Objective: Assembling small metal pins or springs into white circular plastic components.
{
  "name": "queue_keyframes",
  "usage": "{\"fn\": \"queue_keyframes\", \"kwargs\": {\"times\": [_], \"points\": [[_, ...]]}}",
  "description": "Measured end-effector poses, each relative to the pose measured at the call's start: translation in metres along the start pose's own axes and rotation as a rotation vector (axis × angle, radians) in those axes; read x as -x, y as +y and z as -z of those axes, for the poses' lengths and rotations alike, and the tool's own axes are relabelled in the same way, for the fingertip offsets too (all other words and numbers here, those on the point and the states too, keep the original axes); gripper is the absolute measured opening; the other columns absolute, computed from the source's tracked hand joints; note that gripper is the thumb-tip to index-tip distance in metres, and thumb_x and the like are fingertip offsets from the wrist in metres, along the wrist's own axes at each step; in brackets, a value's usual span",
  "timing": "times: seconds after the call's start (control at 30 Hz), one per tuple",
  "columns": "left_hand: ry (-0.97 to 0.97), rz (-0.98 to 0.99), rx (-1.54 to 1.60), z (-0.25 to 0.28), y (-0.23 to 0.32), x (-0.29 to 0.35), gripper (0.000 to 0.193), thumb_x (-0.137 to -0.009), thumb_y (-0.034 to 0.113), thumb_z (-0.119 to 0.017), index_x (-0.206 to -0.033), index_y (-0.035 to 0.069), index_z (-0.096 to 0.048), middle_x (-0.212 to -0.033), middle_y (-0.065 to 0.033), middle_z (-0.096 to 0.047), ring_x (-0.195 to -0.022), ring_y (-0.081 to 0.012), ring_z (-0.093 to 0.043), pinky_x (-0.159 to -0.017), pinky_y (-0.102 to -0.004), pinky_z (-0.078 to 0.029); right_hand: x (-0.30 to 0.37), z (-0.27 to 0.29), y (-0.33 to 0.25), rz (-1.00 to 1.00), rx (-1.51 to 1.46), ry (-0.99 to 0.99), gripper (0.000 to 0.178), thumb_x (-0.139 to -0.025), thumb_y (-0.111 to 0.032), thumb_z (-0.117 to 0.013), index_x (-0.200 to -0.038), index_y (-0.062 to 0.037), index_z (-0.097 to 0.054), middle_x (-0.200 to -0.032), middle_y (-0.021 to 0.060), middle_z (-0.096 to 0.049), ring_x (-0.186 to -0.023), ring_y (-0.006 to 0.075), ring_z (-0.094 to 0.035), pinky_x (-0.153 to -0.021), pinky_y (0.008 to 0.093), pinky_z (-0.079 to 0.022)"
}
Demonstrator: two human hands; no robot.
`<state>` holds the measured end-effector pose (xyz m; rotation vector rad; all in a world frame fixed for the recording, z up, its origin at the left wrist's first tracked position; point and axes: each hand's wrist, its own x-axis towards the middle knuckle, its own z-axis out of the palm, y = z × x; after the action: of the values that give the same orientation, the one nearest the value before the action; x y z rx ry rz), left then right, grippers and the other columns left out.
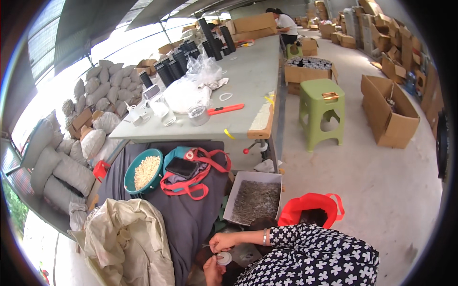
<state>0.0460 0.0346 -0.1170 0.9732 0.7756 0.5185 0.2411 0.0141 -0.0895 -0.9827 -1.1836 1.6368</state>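
Near the bottom centre, my left hand [214, 271] has its fingers closed at the edge of a white round plastic disc [224, 258]. Just above it, my right hand [222, 242], with a bracelet at the wrist, pinches a thin, small piece [206, 245] too fine to name. Beyond my right hand stands a white tray [229, 208] full of small grey metal bits. On the left, an open beige sack [155, 248] has a few pale round pieces inside.
On dark cloth lie a green basin [128, 181] of small cream pieces and a turquoise bag with a phone [182, 167]. A red bucket [291, 212] stands right of the tray. Beyond are a long table [248, 71], a green stool [322, 90], cartons [386, 114] and a seated person [286, 26].
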Motion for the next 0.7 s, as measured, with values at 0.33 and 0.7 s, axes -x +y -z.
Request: {"fn": "queue_keyframes", "kwargs": {"times": [0.33, 0.7], "points": [[-0.175, -0.181, -0.129, -0.076, 0.066, 0.030, 0.033, -0.078, -0.005, -0.058, -0.111, -0.003, -0.055, -0.087, -0.0111, -0.064, -0.055, -0.0095, -0.055, -0.038, -0.0188, -0.038, -0.008, 0.024, 0.003, -0.035, 0.161, 0.198, 0.012, -0.074, -0.014, -0.061, -0.083, -0.0059, -0.062, -0.058, -0.0024, -0.053, -0.043, 0.0053, -0.045, -0.036, 0.0209, -0.031], [-0.817, -0.507, -0.527, -0.174, 0.145, 0.051, 0.066, -0.078, -0.002, -0.064, -0.137, 0.003, -0.033, -0.072, 0.0044, -0.054, -0.065, -0.0011, -0.047, -0.060, -0.0146, -0.039, 0.008, 0.030, -0.021, -0.123, 0.333, 0.307, 0.015, -0.073, -0.010, -0.060, -0.084, 0.0001, -0.059, -0.071, 0.0059, -0.061, -0.066, 0.0156, -0.060, -0.054, 0.0304, -0.046]]}}
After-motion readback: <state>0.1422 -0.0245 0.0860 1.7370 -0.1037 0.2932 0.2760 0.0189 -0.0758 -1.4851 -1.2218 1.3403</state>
